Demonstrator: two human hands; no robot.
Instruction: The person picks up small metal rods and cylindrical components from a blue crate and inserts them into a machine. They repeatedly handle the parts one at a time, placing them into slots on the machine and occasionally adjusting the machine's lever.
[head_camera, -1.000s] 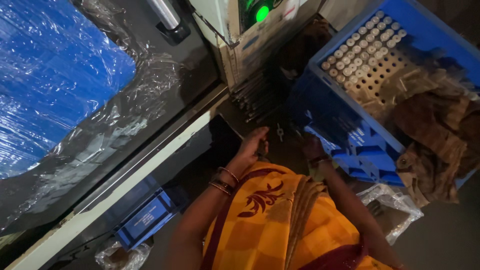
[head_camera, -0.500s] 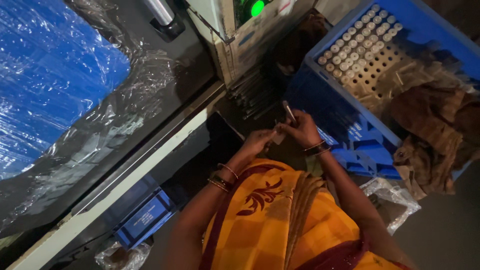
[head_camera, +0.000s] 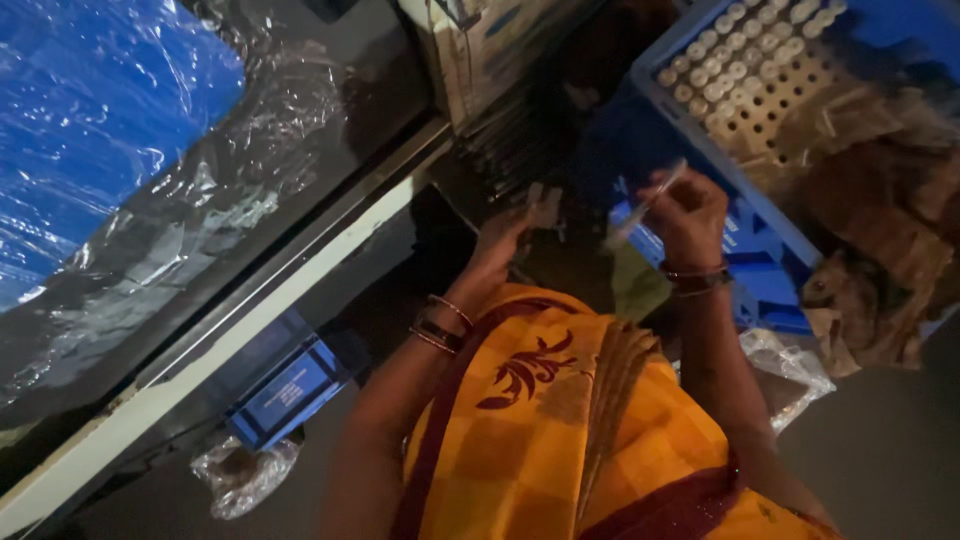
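My left hand (head_camera: 505, 238) is raised in front of me, fingers closed on a small pale piece (head_camera: 545, 205) near a dark stack of thin rods (head_camera: 510, 150). My right hand (head_camera: 690, 215) is lifted higher and to the right, pinching a thin light-coloured stick (head_camera: 645, 205) that slants up from lower left to upper right. Bangles sit on both wrists. An orange and maroon cloth (head_camera: 560, 430) covers my lap below the hands. The scene is dim and slightly blurred.
A blue crate (head_camera: 745, 160) at the right holds a perforated tray of white tubes (head_camera: 750, 60) and brown paper scraps (head_camera: 880, 190). Plastic-covered machine surface (head_camera: 200, 190) fills the left. A small blue box (head_camera: 290, 390) and plastic bags (head_camera: 240, 475) lie on the floor.
My right hand rose from low beside the crate, now holding a thin stick up at the right. My left hand stayed near the dark rods. The view shifted slightly.
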